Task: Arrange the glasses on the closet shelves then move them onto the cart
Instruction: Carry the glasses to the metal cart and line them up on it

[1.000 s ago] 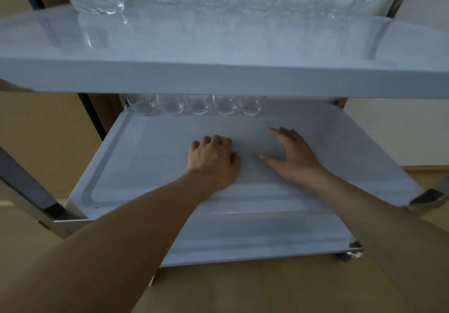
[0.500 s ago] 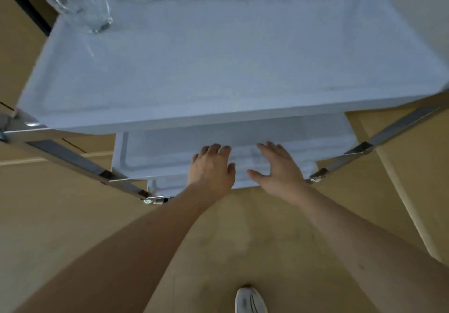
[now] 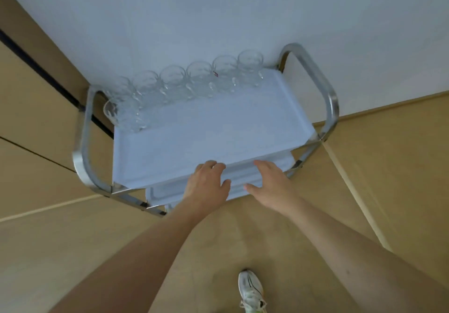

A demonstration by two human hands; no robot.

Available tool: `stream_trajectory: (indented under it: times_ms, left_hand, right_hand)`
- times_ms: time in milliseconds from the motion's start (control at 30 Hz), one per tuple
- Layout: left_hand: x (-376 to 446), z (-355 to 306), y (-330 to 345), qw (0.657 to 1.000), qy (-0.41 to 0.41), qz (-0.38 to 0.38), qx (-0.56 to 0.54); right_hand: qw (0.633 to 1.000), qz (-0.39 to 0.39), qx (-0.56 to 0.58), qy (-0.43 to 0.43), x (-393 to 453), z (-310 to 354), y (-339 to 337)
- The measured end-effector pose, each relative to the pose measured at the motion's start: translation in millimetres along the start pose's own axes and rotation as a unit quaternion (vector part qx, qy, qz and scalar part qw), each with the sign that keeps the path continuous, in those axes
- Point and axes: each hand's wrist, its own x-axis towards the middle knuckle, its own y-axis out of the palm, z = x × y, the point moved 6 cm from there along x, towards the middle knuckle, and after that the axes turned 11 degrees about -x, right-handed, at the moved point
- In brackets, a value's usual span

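Observation:
A white cart (image 3: 206, 140) with a chrome tube frame stands against the wall, seen from above. Several clear glasses (image 3: 184, 84) stand in a row along the far edge of its top shelf, and one more glass (image 3: 121, 114) stands in front of them at the left. My left hand (image 3: 206, 184) and my right hand (image 3: 269, 184) hover palm down at the cart's near edge, just over the lower shelf (image 3: 170, 194). Both hands hold nothing, with fingers loosely spread.
The chrome handles (image 3: 325, 94) curve up at both ends of the cart. A white wall (image 3: 218, 16) rises behind it. Tan flooring (image 3: 97, 239) surrounds the cart, and my white shoe (image 3: 250, 290) shows at the bottom.
The view rose from under the top shelf to above the cart. Both hands drew back out of the lower shelf to the cart's near edge, still holding nothing.

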Motion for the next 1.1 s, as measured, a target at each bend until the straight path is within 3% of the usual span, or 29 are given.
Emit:
stream_trajectory:
  times_ms: [300, 567, 867, 1100]
  left_hand:
    - [21, -124, -100, 0.995, 0.073, -0.050, 0.049]
    - [68, -219, -154, 0.980, 0.167, -0.089, 0.066]
    - [140, -318, -160, 0.948, 0.305, -0.054, 0.078]
    - [170, -409, -137, 0.893, 0.443, 0.008, 0.077]
  right_hand:
    - [0.991, -0.125, -0.022, -0.037, -15, 16, -162]
    - [0.977, -0.208, -0.038, -0.014, -11, -2, -254]
    - [0.956, -0.269, -0.059, 0.104, -11, -52, -315]
    - [0.913, -0.329, -0.046, 0.238, -45, -101, -357]
